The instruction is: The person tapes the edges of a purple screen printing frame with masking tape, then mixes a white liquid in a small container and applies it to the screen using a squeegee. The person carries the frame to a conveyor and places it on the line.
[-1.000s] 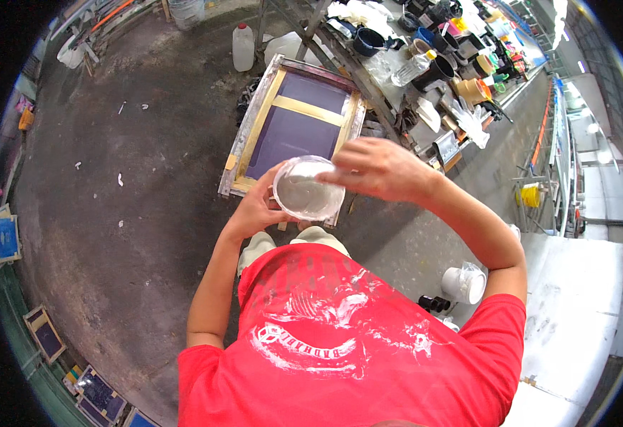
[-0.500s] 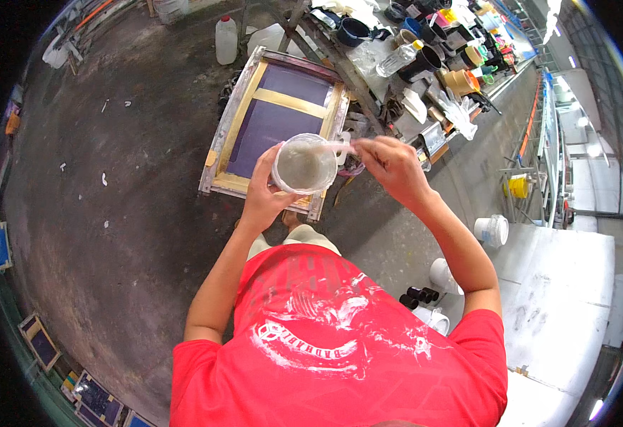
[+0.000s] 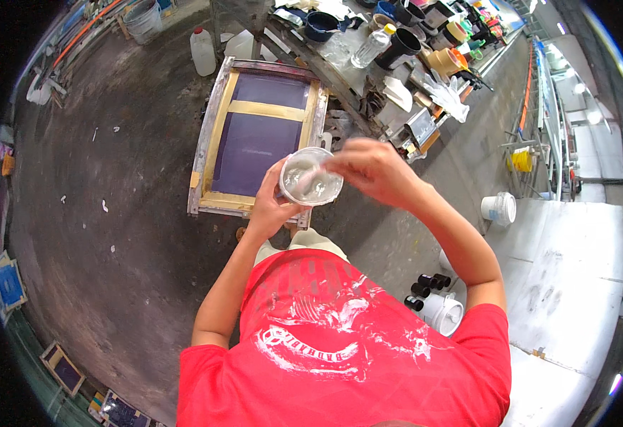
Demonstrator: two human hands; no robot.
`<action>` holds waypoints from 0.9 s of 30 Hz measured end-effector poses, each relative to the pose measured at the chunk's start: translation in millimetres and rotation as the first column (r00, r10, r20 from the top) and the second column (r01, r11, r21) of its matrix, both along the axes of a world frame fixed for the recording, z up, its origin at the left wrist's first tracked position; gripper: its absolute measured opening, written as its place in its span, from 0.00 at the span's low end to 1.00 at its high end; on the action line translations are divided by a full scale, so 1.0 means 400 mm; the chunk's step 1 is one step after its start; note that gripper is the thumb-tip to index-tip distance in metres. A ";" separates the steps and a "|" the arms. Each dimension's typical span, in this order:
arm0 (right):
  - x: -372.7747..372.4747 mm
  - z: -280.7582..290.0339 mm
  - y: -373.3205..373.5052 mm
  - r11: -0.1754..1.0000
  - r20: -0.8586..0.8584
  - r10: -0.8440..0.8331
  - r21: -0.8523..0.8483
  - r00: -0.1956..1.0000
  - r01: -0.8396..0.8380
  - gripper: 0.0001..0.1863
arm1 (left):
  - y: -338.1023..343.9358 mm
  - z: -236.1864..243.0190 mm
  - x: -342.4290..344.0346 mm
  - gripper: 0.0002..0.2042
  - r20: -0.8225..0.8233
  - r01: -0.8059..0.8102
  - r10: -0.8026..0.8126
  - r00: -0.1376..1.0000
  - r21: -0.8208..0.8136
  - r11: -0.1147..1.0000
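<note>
My left hand (image 3: 272, 196) grips a clear plastic cup (image 3: 329, 192) of pale, glossy, greyish-white liquid. At the cup's right side, my slightly blurred right hand (image 3: 365, 167) pinches a pale stick (image 3: 310, 178) that dips into the liquid. Beyond the cup, a screen frame (image 3: 258, 135) with purple mesh and yellow tape leans by a metal-edged bench.
The bench (image 3: 340, 85) at the upper right carries several tubs, bottles and gloves. A jug (image 3: 203, 53) stands behind the frame. White buckets (image 3: 496, 210) and black containers sit beside a white board (image 3: 560, 277) on the right. Other screens (image 3: 62, 366) stand at the left edge.
Both hands and the cup have shifted a little. The stick in my right hand has swung from across the rim down into the cup. The surroundings have shifted in view.
</note>
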State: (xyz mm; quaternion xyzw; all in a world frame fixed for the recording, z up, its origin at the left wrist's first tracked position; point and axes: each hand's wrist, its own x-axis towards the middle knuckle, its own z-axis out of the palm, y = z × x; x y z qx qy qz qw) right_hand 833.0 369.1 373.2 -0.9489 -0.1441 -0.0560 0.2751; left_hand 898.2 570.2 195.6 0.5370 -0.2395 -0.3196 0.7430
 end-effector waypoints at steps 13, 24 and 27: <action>0.206 -0.142 -0.206 0.916 0.002 -0.330 0.243 0.944 0.320 0.26 | -0.075 0.009 0.014 0.47 -0.218 -0.030 0.034 0.975 0.020 0.999; 0.534 -0.536 -0.727 0.066 -0.132 -0.984 0.340 0.117 0.938 0.53 | -0.001 0.039 0.027 0.47 -0.239 -0.253 0.281 0.929 0.144 0.957; 0.546 -0.530 -0.733 0.170 -0.216 -0.894 0.647 0.393 0.743 0.42 | 0.016 0.044 0.004 0.47 -0.291 -0.315 0.343 0.893 0.139 0.939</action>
